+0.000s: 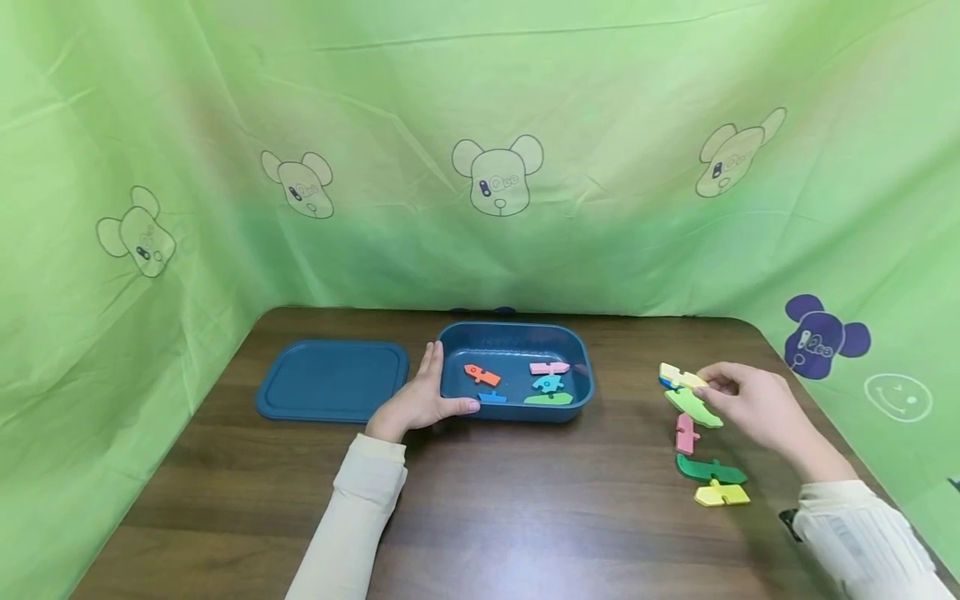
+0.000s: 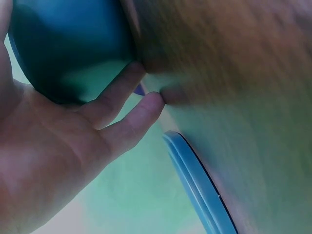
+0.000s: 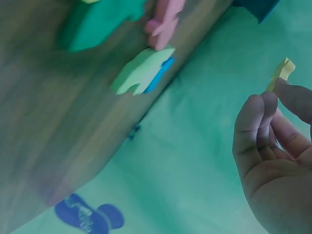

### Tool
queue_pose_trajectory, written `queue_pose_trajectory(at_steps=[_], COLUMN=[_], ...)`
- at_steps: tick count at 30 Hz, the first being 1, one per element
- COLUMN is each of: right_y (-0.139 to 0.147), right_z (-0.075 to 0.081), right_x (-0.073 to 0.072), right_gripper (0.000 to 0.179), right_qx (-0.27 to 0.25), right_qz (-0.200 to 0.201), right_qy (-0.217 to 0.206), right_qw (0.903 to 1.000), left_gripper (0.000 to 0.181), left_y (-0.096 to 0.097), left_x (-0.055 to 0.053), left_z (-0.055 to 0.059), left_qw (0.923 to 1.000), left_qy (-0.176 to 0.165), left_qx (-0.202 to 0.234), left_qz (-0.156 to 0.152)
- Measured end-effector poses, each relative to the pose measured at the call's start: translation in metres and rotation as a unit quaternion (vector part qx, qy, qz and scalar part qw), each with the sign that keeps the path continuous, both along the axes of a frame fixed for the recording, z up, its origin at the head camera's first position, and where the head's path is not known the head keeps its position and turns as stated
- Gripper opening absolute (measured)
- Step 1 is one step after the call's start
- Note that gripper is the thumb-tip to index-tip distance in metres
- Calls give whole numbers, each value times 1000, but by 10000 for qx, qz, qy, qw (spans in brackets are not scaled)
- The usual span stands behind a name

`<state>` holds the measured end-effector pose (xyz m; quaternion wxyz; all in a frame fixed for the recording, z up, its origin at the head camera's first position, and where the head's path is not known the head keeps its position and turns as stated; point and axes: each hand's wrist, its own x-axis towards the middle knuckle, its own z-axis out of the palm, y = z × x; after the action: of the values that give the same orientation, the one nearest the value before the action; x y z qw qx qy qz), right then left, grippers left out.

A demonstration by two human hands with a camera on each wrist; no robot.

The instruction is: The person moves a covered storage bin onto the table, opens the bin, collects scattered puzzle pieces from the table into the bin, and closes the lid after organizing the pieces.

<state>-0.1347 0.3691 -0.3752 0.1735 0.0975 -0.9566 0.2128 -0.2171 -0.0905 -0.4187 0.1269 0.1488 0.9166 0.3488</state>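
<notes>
A dark blue box stands on the table. My left hand touches its left end, fingers straight along the outer wall and thumb by the near corner; the left wrist view shows these fingers against the box. At the right, my right hand pinches a pale yellow puzzle piece between thumb and fingertips; in the right wrist view that piece is held up off the table. Beneath it lie a light green piece and a blue piece, mostly hidden.
Inside the box are orange, pink, light blue, green and blue pieces. The box's flat lid lies left. Nearer on the right lie pink, dark green and yellow pieces.
</notes>
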Motion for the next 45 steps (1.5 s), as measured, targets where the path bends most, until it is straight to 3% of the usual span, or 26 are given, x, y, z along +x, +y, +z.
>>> queue_pose_trajectory(at_steps=[16, 23, 45], right_y=[-61, -79, -124], right_z=[16, 17, 20], right_x=[-46, -58, -93], right_gripper=[8, 11, 9], right_qx=[52, -79, -172], right_qz=[490, 574, 935], right_qy=[-96, -422, -662], right_qw=[9987, 9974, 9933], left_gripper=[125, 126, 125], left_y=[1, 1, -1], left_x=[0, -1, -2], left_z=[0, -1, 1], left_qw=[10000, 10000, 10000], left_qy=[-13, 9, -17], left_qx=[41, 9, 12], left_qz=[15, -43, -26])
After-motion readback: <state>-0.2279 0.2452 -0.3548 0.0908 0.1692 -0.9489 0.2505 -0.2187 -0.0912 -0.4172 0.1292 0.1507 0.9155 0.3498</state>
